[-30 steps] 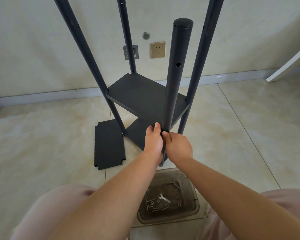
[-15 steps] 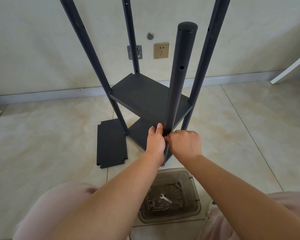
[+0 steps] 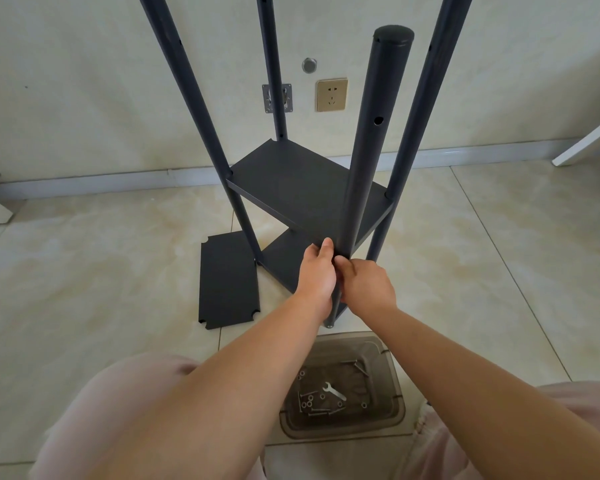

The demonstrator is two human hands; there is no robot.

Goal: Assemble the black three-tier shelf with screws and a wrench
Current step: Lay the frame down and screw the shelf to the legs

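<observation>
My left hand (image 3: 317, 275) grips the near black round metal post (image 3: 371, 161) at the middle black shelf board (image 3: 291, 181); my right hand (image 3: 368, 285) pinches there too.

Shelf posts (image 3: 368, 161) – matte black, plain. Fitted shelf boards (image 3: 291, 181) – same matte black, no pattern. Loose shelf panel (image 3: 227, 280) on the floor – black, plain. Floor tiles (image 3: 84, 271) – glossy cream with faint beige marbling, thin dark grout lines. Wall (image 3: 84, 81) – off-white with a slight mottled texture. Skirting (image 3: 118, 180) – pale grey. Wall socket (image 3: 332, 94) – brushed gold. Mounting plate (image 3: 277, 98) – silvery grey metal. Parts tray (image 3: 343, 389) – translucent smoky brown. Wrench (image 3: 333, 390) and screws (image 3: 314, 405) inside – bright silver. Trousers (image 3: 118, 403) – pale dusty pink, plain.
</observation>
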